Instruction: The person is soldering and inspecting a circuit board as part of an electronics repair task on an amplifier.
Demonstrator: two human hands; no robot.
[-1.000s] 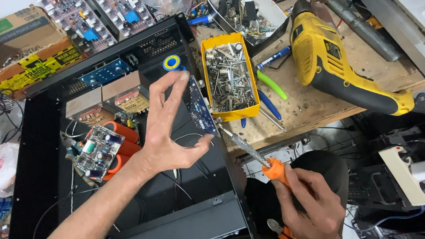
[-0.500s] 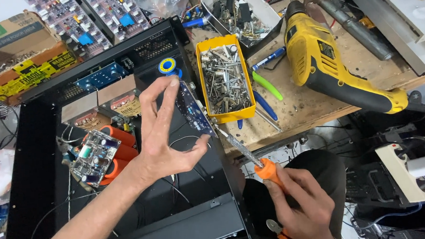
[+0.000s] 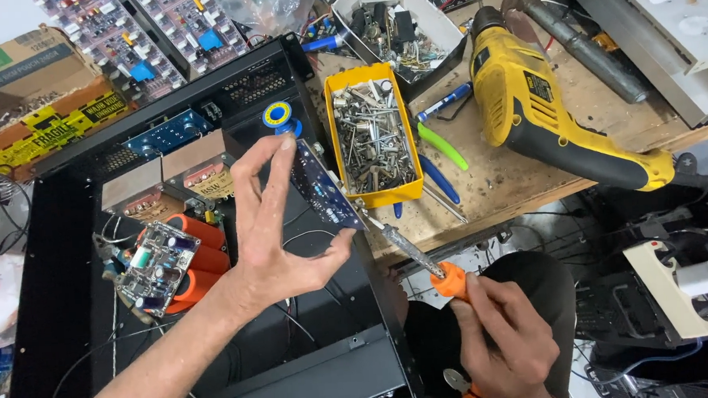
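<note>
**Where everything sits on our bench**

We see the open chassis (image 3: 59,263) filling the left half of the frame, with a small circuit board (image 3: 157,266) on capacitors at its left centre. Our left hand (image 3: 271,236) holds a narrow board (image 3: 325,188) over the chassis's right wall. Right of that lies the tray of screws (image 3: 371,137); further right, the drill (image 3: 551,116). Our right hand (image 3: 503,349), lower centre, grips a screwdriver (image 3: 422,260) whose tip points up-left at the narrow board.

I hold a narrow blue circuit board (image 3: 323,188) tilted on edge over the open black chassis (image 3: 57,239), pinched between my fingertip and thumb. My orange-handled screwdriver (image 3: 422,260) slants up-left, tip meeting the board's near right corner.
</note>
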